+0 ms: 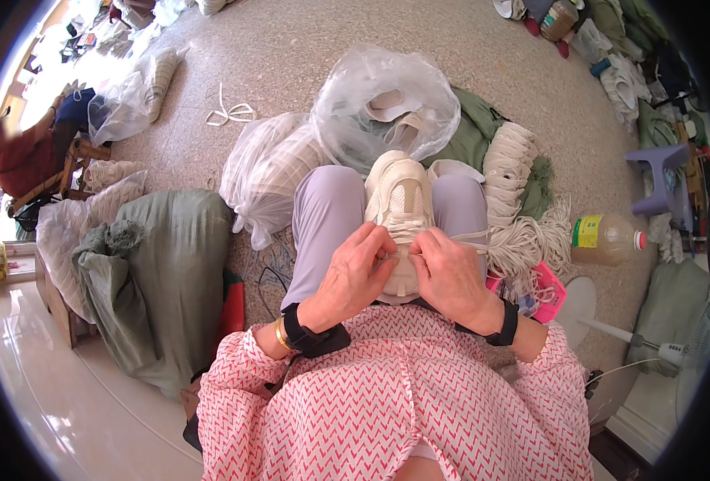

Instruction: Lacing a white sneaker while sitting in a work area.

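Note:
A cream sneaker (399,188) is held upright between my knees, with pale shoelaces crossing its front. My left hand (359,264) is closed in a pinch at the left edge of the lacing. Opposite it, my right hand (449,268) pinches at the right edge, thumb and finger pressed together. Thin lace shows between the two hands, and a loose length runs out to the right past my right hand. The fingertips partly cover the lower eyelets. Beyond my knees lies a clear plastic bag (339,88) with cream shoe pieces in it.
Bundled cream laces (535,240) hang by my right knee, above a pink basket (549,293). A bottle of cloudy liquid (611,239), a purple stool (658,180) and a fan (695,353) are at right. Stuffed white bags (271,172) and a green sack (174,280) sit at left.

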The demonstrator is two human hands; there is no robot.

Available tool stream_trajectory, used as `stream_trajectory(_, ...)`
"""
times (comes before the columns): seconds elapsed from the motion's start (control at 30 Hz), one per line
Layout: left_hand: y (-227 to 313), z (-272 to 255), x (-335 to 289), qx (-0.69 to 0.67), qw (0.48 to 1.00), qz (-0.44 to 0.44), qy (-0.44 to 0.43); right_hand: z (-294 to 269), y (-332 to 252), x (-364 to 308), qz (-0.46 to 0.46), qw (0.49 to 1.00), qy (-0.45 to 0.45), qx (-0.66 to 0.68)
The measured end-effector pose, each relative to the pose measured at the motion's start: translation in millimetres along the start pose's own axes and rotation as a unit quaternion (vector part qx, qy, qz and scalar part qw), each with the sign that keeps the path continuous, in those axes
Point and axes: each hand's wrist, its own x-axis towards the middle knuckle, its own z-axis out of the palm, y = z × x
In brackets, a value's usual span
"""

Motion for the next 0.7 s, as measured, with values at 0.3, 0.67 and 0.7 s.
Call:
stream_trajectory(0.3, 1, 4, 9, 0.070, 0.997, 0.034, 0.002, -5, -1, 1, 0.014, 1.000, -0.007, -0.003)
stream_trajectory(0.67, -2, -34, 0, 0.134, 0.990, 0.038, 0.008, -27, 2, 4, 0.044, 0.995, -0.010, 0.084)
stream_trajectory(0.7, -3, -47, -4, 0.145, 0.989, 0.025, 0.010, -28, 1, 3, 0.050, 0.995, -0.012, 0.085)
